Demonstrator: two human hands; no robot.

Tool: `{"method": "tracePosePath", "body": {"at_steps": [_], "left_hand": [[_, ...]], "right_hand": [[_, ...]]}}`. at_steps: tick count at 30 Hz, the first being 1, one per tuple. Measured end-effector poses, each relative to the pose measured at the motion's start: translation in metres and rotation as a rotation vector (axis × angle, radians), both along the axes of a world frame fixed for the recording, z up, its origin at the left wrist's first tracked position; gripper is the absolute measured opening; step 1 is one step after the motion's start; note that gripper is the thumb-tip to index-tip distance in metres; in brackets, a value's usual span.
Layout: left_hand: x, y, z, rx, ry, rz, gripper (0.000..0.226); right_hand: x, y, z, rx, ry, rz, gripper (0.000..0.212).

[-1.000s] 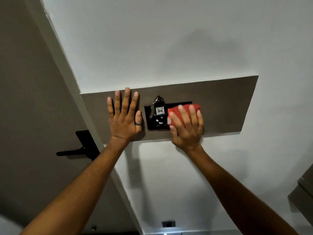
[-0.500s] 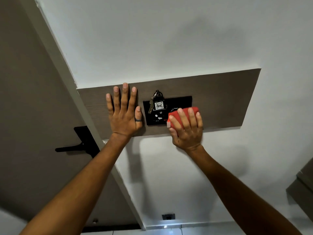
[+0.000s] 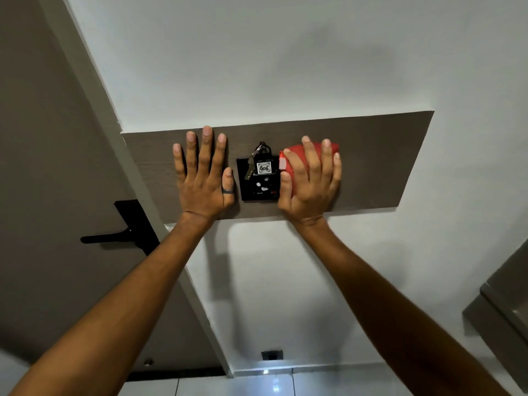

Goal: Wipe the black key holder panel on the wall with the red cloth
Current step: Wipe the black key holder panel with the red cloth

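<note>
The red cloth [image 3: 297, 158] is pressed flat under the right hand [image 3: 310, 181], fingers spread over it, covering the right part of the black key holder panel [image 3: 258, 188]. A tagged key [image 3: 263, 167] is hung on the panel. The left hand [image 3: 203, 178] is laid open, fingers spread, on the brown board [image 3: 377, 161] just beside it.
</note>
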State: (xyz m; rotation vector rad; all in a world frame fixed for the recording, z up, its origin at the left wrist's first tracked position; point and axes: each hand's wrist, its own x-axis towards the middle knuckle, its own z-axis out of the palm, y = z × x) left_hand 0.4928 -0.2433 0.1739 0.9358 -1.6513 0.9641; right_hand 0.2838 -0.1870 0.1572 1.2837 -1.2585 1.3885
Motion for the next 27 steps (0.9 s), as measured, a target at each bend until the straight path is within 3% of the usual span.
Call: {"method": "tracePosePath", "body": {"at_steps": [2,5,10,11,14,15,19,20,22,24,27], "left_hand": [[0.0,0.002,0.001,0.009,-0.007,-0.005,0.062],[0.0,0.002,-0.002,0.015,-0.006,-0.018,0.061],[0.0,0.0,0.002,-0.013,-0.024,0.005,0.063],[0.001,0.001,0.001,0.001,-0.021,-0.003,0.062],[0.002,0.001,-0.004,-0.005,-0.021,0.002,0.062],[0.001,0.001,-0.003,-0.01,-0.027,0.0,0.062],[0.0,0.004,0.002,0.01,-0.02,0.021,0.061],[0.001,0.005,0.002,0.014,-0.014,0.02,0.061],[0.002,0.005,0.0,0.015,-0.01,0.005,0.06],[0.003,0.005,-0.002,0.01,-0.011,0.001,0.06],[0.002,0.004,0.0,0.004,-0.022,0.0,0.06]], "right_hand": [[0.016,0.003,-0.012,0.0,-0.014,0.004,0.044],[-0.02,0.005,-0.009,-0.025,0.266,0.045,0.042],[0.022,-0.006,-0.005,-0.018,-0.109,0.011,0.038],[0.02,-0.003,-0.008,0.005,-0.06,0.03,0.039],[-0.03,0.008,-0.015,-0.024,0.332,0.003,0.039],[-0.043,0.011,-0.014,-0.03,0.351,-0.017,0.038],[-0.024,0.026,-0.01,0.003,-0.14,0.101,0.034],[-0.012,0.029,-0.006,-0.014,-0.153,0.193,0.035],[0.014,0.031,-0.007,-0.07,0.075,0.274,0.038],[0.031,0.025,-0.011,-0.081,0.359,0.199,0.039],[0.026,0.005,-0.008,-0.091,0.476,0.028,0.042]]}}
